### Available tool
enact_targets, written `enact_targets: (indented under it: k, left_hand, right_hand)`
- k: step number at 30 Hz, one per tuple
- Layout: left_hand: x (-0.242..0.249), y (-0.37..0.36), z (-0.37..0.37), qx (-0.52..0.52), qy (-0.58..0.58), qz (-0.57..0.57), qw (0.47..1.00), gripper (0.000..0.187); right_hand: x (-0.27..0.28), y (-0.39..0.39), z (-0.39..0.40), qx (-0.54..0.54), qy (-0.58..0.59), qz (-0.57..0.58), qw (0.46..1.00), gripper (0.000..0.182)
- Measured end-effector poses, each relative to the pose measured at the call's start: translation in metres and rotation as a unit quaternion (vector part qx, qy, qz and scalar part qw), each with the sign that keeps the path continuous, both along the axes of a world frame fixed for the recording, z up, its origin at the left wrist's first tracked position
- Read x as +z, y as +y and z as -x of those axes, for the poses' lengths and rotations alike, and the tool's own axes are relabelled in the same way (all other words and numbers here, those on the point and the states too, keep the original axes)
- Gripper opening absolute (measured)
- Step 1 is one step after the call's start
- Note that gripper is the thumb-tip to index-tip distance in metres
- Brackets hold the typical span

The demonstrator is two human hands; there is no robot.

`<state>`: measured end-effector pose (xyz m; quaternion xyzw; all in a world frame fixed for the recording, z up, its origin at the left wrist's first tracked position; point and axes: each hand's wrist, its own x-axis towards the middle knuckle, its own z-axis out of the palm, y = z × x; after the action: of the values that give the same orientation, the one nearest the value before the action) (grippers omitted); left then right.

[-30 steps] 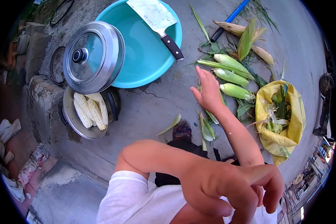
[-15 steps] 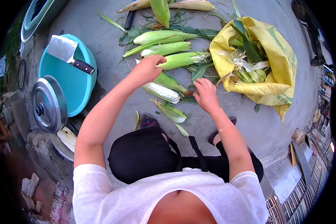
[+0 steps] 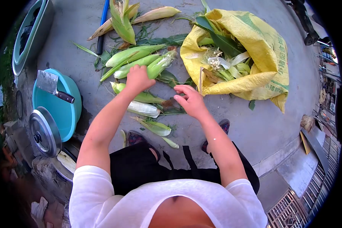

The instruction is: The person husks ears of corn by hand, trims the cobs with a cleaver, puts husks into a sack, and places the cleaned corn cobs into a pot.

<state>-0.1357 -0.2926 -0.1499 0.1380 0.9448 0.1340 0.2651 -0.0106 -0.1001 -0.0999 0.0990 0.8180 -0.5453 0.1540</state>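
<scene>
My left hand [image 3: 139,78] is closed around the base of a green-husked ear of corn [image 3: 161,64], whose pale silk end points up and right. Two more husked ears [image 3: 135,54] lie just beyond it on the concrete. My right hand [image 3: 190,100] hovers with fingers apart, holding nothing, close to the mouth of a yellow woven sack [image 3: 235,88]. Nearer my feet are a whitish, partly peeled ear [image 3: 144,109], another green ear [image 3: 140,97] partly under my left forearm, and loose husk pieces [image 3: 157,128].
On the left, a cleaver [image 3: 55,87] rests across a turquoise basin [image 3: 78,100], with a metal lid [image 3: 45,131] leaning beside it. Dry-husked ears [image 3: 155,15] and a blue-and-black handle [image 3: 102,32] lie at the top. The sack holds husks and leaves.
The view has turned, shifting the scene leftward. My left hand has closed on the ear and tilted its silk end upward. My right hand stays near the sack, fingers apart.
</scene>
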Motion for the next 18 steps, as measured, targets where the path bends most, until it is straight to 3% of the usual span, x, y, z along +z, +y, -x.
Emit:
enact_targets:
  k: [2,4,6,8,10,12,14,18]
  left_hand:
    - [0.011,-0.011,0.002,0.038,-0.019,-0.033,0.999,0.067]
    - [0.019,-0.013,-0.003,0.117,-0.014,-0.223,0.968,0.067]
    - [0.044,-0.003,-0.009,0.115,-0.001,-0.241,0.964,0.07]
    - [0.062,0.009,-0.019,0.151,-0.014,-0.306,0.94,0.072]
    - [0.075,0.019,-0.028,0.134,-0.003,-0.287,0.949,0.076]
    - [0.081,0.023,-0.036,0.085,0.096,-0.27,0.954,0.077]
    - [0.085,0.025,-0.043,0.07,0.11,-0.266,0.955,0.08]
    - [0.086,0.027,-0.054,0.057,0.13,-0.279,0.95,0.09]
  right_hand:
    - [-0.003,0.006,0.017,-0.104,-0.03,0.12,0.987,0.033]
    - [-0.005,0.006,0.04,-0.15,-0.054,0.18,0.971,0.04]
    - [0.004,0.0,0.06,-0.221,-0.039,0.29,0.931,0.047]
    - [0.017,-0.009,0.076,-0.231,-0.03,0.295,0.927,0.053]
    - [0.028,-0.012,0.088,-0.229,-0.008,0.336,0.913,0.052]
    - [0.03,-0.014,0.095,-0.204,0.008,0.288,0.936,0.048]
    - [0.026,-0.019,0.1,-0.215,0.06,0.072,0.972,0.037]
    - [0.038,-0.025,0.097,-0.186,0.142,0.026,0.972,0.033]
